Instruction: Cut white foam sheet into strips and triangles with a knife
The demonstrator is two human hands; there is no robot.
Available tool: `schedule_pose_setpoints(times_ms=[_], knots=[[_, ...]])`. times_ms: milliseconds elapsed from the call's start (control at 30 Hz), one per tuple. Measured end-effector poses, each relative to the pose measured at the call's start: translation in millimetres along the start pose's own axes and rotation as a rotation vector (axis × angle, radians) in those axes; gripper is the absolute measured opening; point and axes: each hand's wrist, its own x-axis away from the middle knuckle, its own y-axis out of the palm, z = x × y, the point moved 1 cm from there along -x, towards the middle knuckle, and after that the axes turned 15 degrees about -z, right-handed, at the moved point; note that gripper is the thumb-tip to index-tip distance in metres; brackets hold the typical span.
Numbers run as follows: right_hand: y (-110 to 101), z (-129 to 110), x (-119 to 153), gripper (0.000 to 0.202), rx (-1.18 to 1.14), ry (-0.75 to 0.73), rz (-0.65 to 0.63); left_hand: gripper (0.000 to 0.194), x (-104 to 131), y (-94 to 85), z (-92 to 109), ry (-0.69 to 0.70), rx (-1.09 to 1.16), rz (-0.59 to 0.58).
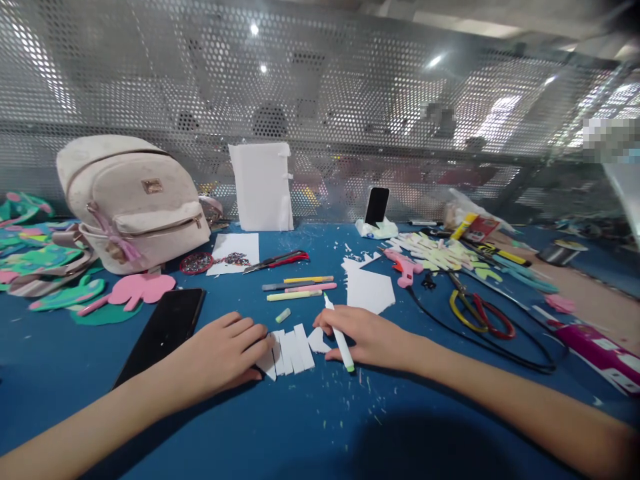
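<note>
My right hand [367, 333] grips a white marker [340, 337] with light-green ends, its nib pointing away from me. The tips of the same hand's thumb and forefinger are around a small white paper piece [318, 341]. A row of white paper strips [295, 350] lies side by side between my hands. My left hand [227, 350] rests on the table at the left end of the row, its fingers loosely bent and touching the nearest strips. Just beyond the strips is a loose pale-green marker cap [283, 315]. Several pens and highlighters [295, 295] lie behind it.
A black phone [163, 330] lies left, before a white backpack [145, 200]. Cutter knife [277, 261], cut paper sheet [370, 291], and pink glue gun [404, 267] with its cable sit farther back. Scissors [480, 313] and pale paper strips [435, 251] are right. A perforated metal screen [320, 100] stands behind.
</note>
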Motion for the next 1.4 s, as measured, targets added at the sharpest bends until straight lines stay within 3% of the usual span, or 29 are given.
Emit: schedule_pose_setpoints(times_ms=[167, 333, 467, 667, 800, 933, 1067, 1133, 1200, 1267, 1400], knots=[[0.3, -4.6, 0.0, 0.037, 0.121, -0.011, -0.007, 0.038, -0.1, -11.1, 7.8, 0.001, 0.008, 0.036], [-1.9, -11.3, 5.0, 0.039, 0.481, -0.058, 0.01, 0.032, -10.7, -14.9, 22.7, 0.056, 0.024, 0.09], [-1.6, -11.7, 7.3, 0.038, 0.671, -0.152, 0.096, 0.03, -26.0, -11.9, 32.8, 0.092, 0.054, 0.144], [6.8, -4.3, 11.5, 0.035, 0.648, -0.281, 0.273, 0.044, -42.6, -6.7, 54.6, 0.037, 0.096, 0.256], [14.3, -1.7, 11.6, 0.041, 0.416, -0.32, 0.398, 0.052, -40.7, 0.9, 66.2, -0.005, 0.078, 0.337], [15.5, 0.9, 3.3, 0.041, -0.197, -0.224, 0.463, 0.06, -38.5, 13.6, 65.3, -0.004, 0.065, 0.338], [16.3, 7.2, -8.0, 0.03, -0.699, -0.131, 0.417, 0.067, -41.9, 21.2, 61.8, 0.012, 0.026, 0.336], [16.6, 11.7, -11.3, 0.03, -0.799, -0.117, 0.373, 0.059, -43.0, 19.9, 59.7, 0.002, 0.014, 0.356], [16.2, 15.9, -12.2, 0.043, -0.832, -0.132, 0.34, 0.052, -42.5, 15.4, 55.8, -0.01, 0.006, 0.356], [15.3, 19.1, -11.7, 0.055, -0.849, -0.165, 0.305, 0.05, -40.8, 10.6, 50.6, 0.031, -0.025, 0.275], [13.2, 23.6, -9.5, 0.05, -0.9, -0.168, 0.244, 0.043, -36.3, 6.3, 43.7, 0.094, -0.053, 0.22]])
